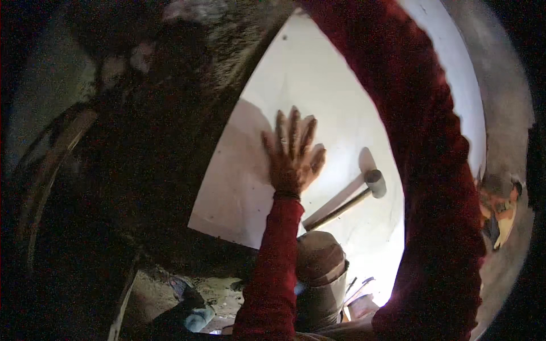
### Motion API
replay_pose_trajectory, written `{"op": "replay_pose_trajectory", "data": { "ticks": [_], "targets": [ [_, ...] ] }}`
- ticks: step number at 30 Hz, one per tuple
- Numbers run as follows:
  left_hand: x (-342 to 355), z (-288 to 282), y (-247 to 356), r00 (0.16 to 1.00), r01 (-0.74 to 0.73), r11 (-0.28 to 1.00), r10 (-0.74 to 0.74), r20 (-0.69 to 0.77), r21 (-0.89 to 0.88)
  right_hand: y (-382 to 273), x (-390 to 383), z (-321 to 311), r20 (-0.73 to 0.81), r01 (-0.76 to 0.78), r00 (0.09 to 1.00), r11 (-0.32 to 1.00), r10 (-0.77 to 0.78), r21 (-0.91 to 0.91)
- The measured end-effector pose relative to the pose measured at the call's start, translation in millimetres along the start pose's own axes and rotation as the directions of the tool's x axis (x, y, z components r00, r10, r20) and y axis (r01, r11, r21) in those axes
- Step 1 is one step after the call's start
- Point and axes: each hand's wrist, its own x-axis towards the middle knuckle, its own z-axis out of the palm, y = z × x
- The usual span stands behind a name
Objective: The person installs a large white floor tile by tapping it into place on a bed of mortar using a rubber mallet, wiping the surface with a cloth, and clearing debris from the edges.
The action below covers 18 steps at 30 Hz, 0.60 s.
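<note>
A large white panel (pixel 239 187) fills the middle of the head view, its left edge running slantwise upward. My left hand (pixel 293 153) presses flat on it with the fingers spread, holding nothing. Right of that hand, a mallet (pixel 375 183) with a grey head and wooden handle rests on the panel. My right arm (pixel 432 170), in a dark red sleeve, arches up along the right side to the top edge. The right hand itself lies outside the picture.
My bent knee (pixel 321 258) is just below the mallet's handle. Dark, rough ground (pixel 131 170) spreads left of the panel. A shoe-like object (pixel 199 318) shows at the lower left, and several small items (pixel 361 307) sit beside my leg.
</note>
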Motion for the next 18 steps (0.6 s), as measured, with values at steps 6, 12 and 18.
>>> {"op": "replay_pose_trajectory", "data": {
  "ticks": [6,12,18],
  "targets": [
    [-5.6,-9.0,-21.2,0.998,0.052,0.987,-0.055,0.016,0.151,34.8,-194.6,122.7,-0.581,0.038,0.783,0.916,0.221,0.399],
    [-5.0,-2.1,-11.1,0.993,0.021,0.978,-0.045,0.109,0.207,82.5,-517.2,276.2,0.391,-0.982,0.133,0.069,0.911,0.173],
    [-2.2,-4.9,-8.3,0.992,-0.013,0.948,-0.028,0.124,0.319,110.1,-508.1,329.1,-0.155,-0.818,0.489,0.513,0.858,0.259]
  ]
}}
